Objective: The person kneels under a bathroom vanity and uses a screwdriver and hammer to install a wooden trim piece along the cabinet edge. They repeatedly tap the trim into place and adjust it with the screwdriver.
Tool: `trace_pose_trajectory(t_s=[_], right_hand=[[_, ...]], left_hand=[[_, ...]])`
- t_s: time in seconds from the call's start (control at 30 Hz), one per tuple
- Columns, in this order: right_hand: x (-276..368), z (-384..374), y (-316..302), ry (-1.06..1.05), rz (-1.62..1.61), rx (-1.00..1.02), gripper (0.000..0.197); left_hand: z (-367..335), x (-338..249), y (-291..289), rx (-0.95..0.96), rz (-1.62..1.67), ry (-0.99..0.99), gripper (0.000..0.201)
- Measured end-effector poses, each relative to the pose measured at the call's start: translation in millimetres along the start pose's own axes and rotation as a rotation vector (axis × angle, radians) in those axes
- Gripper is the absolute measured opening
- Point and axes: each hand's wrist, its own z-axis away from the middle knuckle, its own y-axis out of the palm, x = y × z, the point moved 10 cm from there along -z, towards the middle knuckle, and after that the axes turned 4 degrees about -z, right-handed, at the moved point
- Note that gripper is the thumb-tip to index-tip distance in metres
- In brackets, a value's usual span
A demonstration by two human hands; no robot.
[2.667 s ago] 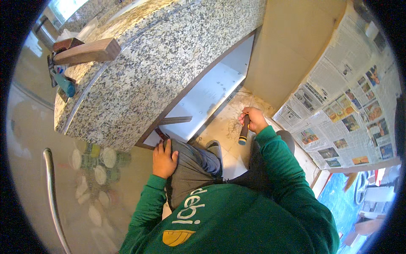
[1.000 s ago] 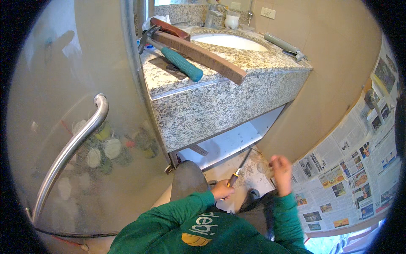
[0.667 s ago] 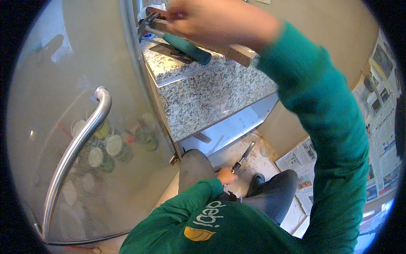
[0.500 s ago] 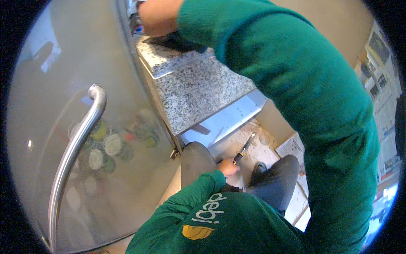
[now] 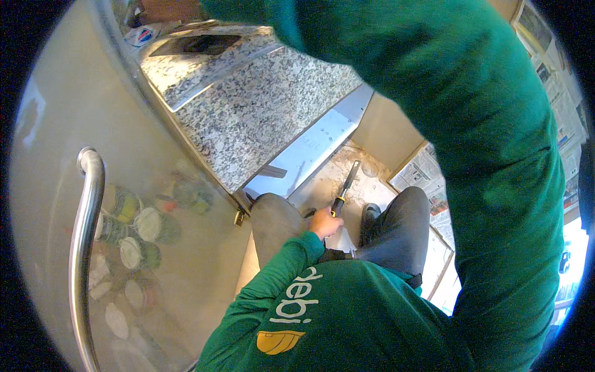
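Note:
My left hand (image 5: 325,223) is wrapped round the black-and-yellow handle of a chisel (image 5: 348,181), held low between my knees. Its flat metal blade points up and away from me. My right arm arches across the top of the view to the far left. There my right hand (image 5: 170,8) is partly cut off by the upper edge, beside a white item (image 5: 144,35) with a round blue-and-red mark. The fingers of that hand are hidden and blurred, so I cannot tell what they hold. Below that arm lies a speckled granite slab (image 5: 266,108).
A frosted glass door (image 5: 149,322) with a curved metal handle (image 5: 87,229) fills the left. Several lidded jars (image 5: 152,224) show dimly through it. A pale metal strip (image 5: 307,149) runs along the slab's near edge. Newspaper sheets (image 5: 418,173) cover surfaces on the right.
My view has swung, so the door and slab sit further left and more of the slab shows. My right hand has slid toward the upper edge. The left still grips the chisel.

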Motion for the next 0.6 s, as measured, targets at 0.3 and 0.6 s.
trace_pose_trajectory(t_s=[0.3,0.6], right_hand=[[-122.1,166.7,-67.0,0.406,-0.814,-0.560,0.027],[-255.3,457.2,160.2,1.207,-1.362,-0.512,0.031]], left_hand=[[4.4,-11.4,-5.5,-0.042,0.194,0.076,0.040],[-40.2,-13.9,-34.8,-0.023,0.658,-0.167,0.026]])
